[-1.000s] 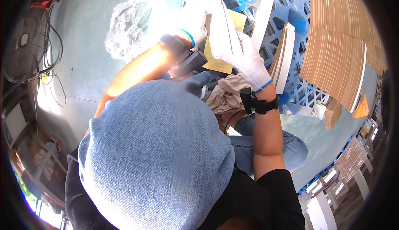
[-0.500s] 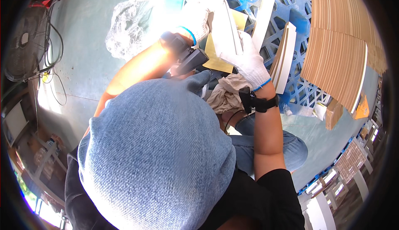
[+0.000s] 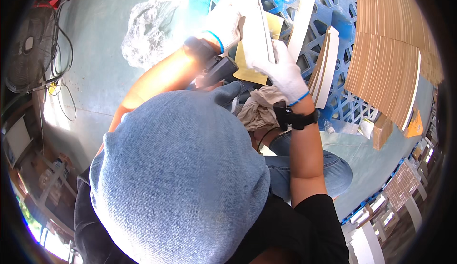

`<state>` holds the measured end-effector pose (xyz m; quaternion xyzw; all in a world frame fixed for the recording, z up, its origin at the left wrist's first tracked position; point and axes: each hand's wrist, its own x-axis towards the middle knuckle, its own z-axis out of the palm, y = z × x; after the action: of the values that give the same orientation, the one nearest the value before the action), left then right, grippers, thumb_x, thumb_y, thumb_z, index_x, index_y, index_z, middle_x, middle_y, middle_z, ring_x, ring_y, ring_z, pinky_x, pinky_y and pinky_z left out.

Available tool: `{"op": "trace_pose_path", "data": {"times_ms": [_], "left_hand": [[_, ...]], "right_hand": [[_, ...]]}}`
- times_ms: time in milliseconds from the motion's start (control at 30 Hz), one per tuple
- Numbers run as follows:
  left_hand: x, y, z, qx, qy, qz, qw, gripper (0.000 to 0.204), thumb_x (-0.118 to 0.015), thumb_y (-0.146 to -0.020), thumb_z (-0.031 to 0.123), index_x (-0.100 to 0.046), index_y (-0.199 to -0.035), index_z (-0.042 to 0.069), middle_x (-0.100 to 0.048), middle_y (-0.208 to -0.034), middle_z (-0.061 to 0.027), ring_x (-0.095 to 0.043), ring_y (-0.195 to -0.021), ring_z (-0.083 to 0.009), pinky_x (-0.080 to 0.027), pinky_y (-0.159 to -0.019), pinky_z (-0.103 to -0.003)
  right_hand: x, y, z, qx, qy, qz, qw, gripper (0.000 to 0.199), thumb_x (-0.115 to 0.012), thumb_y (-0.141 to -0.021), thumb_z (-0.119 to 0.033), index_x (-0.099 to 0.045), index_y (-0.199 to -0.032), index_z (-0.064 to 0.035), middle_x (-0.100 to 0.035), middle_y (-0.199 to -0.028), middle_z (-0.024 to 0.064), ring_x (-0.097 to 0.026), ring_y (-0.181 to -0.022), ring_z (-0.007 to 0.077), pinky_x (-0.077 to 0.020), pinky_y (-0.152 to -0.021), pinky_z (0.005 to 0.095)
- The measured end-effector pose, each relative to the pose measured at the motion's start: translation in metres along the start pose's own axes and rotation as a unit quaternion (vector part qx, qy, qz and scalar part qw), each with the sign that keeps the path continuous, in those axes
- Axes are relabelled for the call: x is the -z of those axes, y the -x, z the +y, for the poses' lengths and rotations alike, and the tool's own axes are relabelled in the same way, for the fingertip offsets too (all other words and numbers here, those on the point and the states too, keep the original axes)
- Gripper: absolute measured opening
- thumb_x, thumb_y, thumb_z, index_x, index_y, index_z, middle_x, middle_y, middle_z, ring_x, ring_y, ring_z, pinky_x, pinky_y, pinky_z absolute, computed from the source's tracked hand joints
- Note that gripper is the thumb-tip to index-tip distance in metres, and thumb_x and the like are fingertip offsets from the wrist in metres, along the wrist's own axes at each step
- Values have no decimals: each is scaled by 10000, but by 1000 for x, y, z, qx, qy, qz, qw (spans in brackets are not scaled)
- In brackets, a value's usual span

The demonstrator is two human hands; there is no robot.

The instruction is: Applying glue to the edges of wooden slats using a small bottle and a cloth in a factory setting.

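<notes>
The person's left hand (image 3: pixel 224 22), in a white glove with a blue cuff, is resting against the left side of a long white board (image 3: pixel 253 18). Strong light is washing out its fingers, so I cannot tell how far they are closing or whether they are gripping. The right hand (image 3: pixel 284 71), gloved the same way, is closing around the board's near end; its thumb is lying toward the left and its other fingers are reaching up along the right edge. The board is slanting from the right hand toward the far edge of view, where its far end is passing out of sight.

Beneath and beside the board, a yellow sheet (image 3: pixel 247 66) is showing on both sides. To the right, a blue pallet (image 3: pixel 341 23) is spreading out, with 1 white strip (image 3: pixel 301 25) and a small group of brown-and-white strips (image 3: pixel 324 68) lying on it. Farther right, a large stack of brown boards (image 3: pixel 381 73) is standing with its edges showing. A beige cloth (image 3: pixel 259 106) is lying crumpled on the near side of the right hand. To the left, crumpled clear plastic (image 3: pixel 143 40) is lying on the floor (image 3: pixel 95 68), and a fan (image 3: pixel 29 45) is standing at the far left.
</notes>
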<state>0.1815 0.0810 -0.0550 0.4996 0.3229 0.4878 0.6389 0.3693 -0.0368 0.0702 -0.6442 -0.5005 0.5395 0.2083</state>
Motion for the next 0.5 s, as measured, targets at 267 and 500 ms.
{"op": "trace_pose_path", "data": {"times_ms": [267, 500], "left_hand": [[-54, 17, 58, 202, 341, -144, 907, 476, -694, -988, 206, -533, -1404, 42, -640, -1318, -98, -631, -1193, -200, -509, -1061, -400], [-80, 20, 64, 254, -94, -180, 946, 542, -720, -986, 319, -530, -1433, 78, -637, -1351, -81, -609, -1245, -191, -528, -1017, -372]], "right_hand": [[16, 36, 3, -52, -515, -197, 833, 580, -691, -907, -96, -472, -1428, 35, -675, -1220, 184, -731, -994, 290, -607, -865, 396], [32, 60, 42, -42, -96, 177, 979, 776, -813, -808, -126, -449, -1481, 1, -626, -1345, 169, -630, -1196, 228, -512, -1004, 342]]}}
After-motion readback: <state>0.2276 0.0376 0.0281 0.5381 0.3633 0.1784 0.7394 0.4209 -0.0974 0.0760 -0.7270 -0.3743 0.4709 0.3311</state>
